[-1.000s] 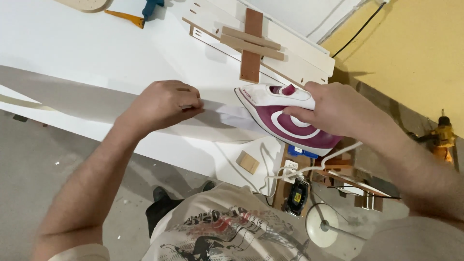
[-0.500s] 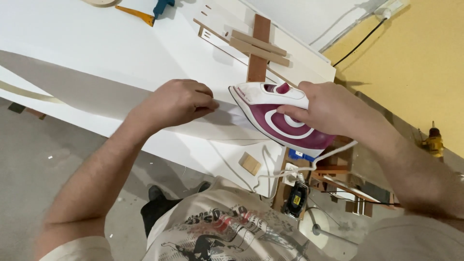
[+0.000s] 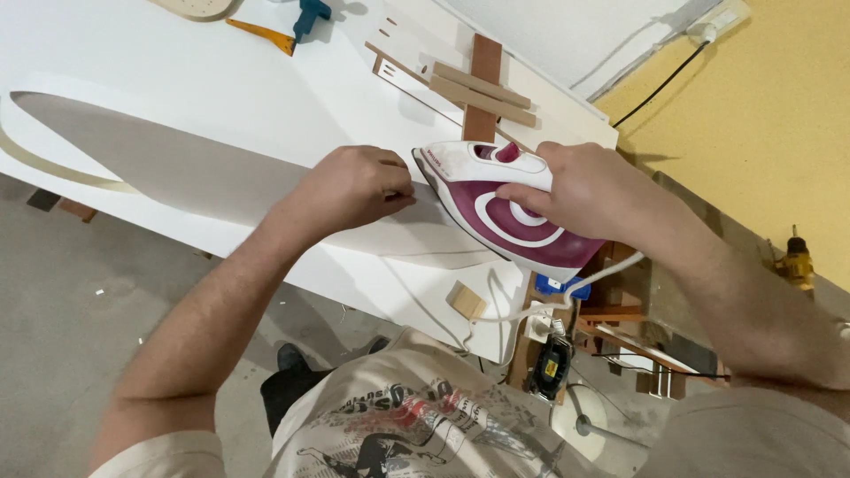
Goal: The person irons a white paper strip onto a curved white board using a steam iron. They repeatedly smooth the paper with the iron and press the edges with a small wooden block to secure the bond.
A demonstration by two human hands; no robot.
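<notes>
My right hand (image 3: 580, 190) grips the handle of a white and magenta clothes iron (image 3: 496, 212), held tilted on its side against the edge of a white board (image 3: 177, 80). The iron's tip points left toward my left hand (image 3: 354, 184). That hand is curled, its fingertips pinching a thin pale edge strip (image 3: 204, 173) against the board's curved edge, just ahead of the iron. A white cord (image 3: 567, 296) trails from the iron's back.
Wooden slats laid crosswise (image 3: 482, 84) lie on the board's far end. A blue-handled scraper with an orange blade (image 3: 283, 26) lies at the top. A small wood block (image 3: 465, 301), a power strip (image 3: 538, 323) and a yellow drill (image 3: 795, 261) sit lower right. Grey floor lies left.
Both hands and the iron have moved left along the board's edge. The iron's tip is now closer to my left hand's fingers.
</notes>
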